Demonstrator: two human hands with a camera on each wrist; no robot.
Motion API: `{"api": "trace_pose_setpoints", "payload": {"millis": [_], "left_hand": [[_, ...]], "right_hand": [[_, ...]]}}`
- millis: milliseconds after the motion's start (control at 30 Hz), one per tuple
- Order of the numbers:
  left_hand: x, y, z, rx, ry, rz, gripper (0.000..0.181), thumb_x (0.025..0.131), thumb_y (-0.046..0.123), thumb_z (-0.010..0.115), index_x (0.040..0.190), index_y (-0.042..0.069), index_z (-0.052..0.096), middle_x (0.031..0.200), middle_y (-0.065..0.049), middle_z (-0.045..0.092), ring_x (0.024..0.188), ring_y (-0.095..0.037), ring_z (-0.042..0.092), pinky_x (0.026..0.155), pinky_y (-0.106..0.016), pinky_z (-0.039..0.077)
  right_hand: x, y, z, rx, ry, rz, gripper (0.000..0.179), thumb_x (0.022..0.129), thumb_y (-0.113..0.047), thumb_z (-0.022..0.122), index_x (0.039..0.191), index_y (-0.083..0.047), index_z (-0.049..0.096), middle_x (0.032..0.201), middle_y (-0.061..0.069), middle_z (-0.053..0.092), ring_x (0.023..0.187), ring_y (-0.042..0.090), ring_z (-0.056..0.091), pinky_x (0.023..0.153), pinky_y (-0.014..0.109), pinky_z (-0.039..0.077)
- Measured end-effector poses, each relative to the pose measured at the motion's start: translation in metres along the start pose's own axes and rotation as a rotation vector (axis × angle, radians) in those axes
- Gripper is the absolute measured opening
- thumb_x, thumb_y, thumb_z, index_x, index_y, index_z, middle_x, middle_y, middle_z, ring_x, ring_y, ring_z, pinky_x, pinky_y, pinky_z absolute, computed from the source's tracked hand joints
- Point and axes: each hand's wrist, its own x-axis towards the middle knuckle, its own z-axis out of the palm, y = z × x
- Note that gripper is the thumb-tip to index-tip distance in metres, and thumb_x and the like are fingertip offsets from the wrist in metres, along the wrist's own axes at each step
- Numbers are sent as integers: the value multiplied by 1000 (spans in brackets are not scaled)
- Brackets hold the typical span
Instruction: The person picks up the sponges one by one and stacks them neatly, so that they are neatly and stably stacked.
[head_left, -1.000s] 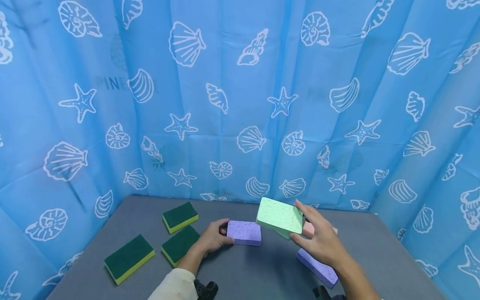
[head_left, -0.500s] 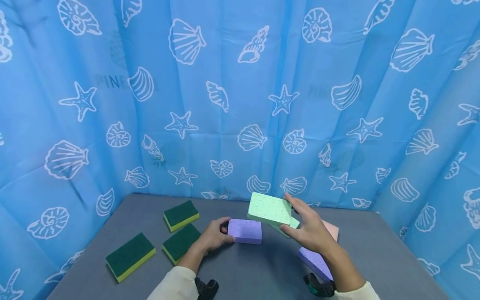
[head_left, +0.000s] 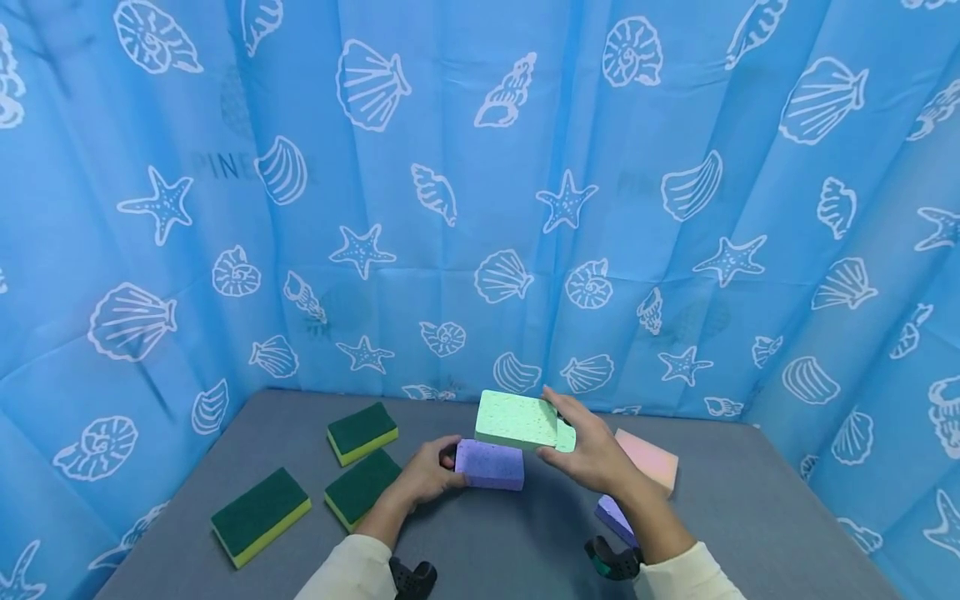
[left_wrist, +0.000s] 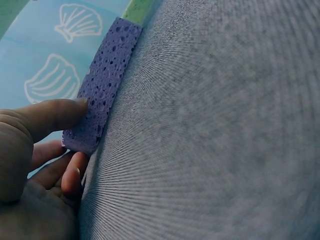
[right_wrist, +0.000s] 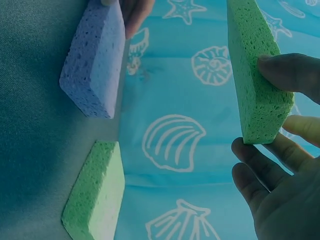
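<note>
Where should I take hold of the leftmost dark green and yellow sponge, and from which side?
I'd pinch the leftmost sponge across the middle of its long edges, coming from above. It lies flat, dark green face up, with nothing touching it, so both edges look open. The left hand is nearer but holds the purple sponge, so would likely need freeing first.

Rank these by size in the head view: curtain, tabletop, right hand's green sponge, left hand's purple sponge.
Curtain
Tabletop
Green sponge and purple sponge: too alike to rank; the raised green one seems nearer the camera.
</note>
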Motion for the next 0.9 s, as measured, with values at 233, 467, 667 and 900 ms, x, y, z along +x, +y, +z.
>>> {"api": "trace_pose_setpoints", "payload": {"millis": [233,467,667,900], "left_hand": [[2,0,-2,-5,-7,-13,70,76,-1,78,139,1,49,90,-8,53,82,-23,51,65,-35,43],[3,-1,-2,-10,-7,-11,70,75,0,79,139,1,49,91,-8,53,82,-23,50,65,-34,43],[2,-3,-1,-23,-8,18,70,75,0,79,138,-1,49,90,-9,53,80,-22,50,65,-33,43],[3,-4,1,-32,-6,12,73,74,1,80,139,-2,47,89,-9,53,79,-22,50,65,-33,42]], "right_hand": [[7,3,7,35,-29,-21,83,80,-9,80,149,-4,35,139,15,48,119,33,50,90,53,45],[12,10,17,49,-62,2,82,79,-8,80,148,-4,38,139,15,48,118,33,51,90,52,45],[13,19,30,81,-80,47,73,77,-7,82,141,-1,47,134,13,51,118,31,51,91,52,45],[13,28,41,71,-100,26,67,78,-9,81,137,0,51,132,13,52,117,33,52,89,50,46]]}}
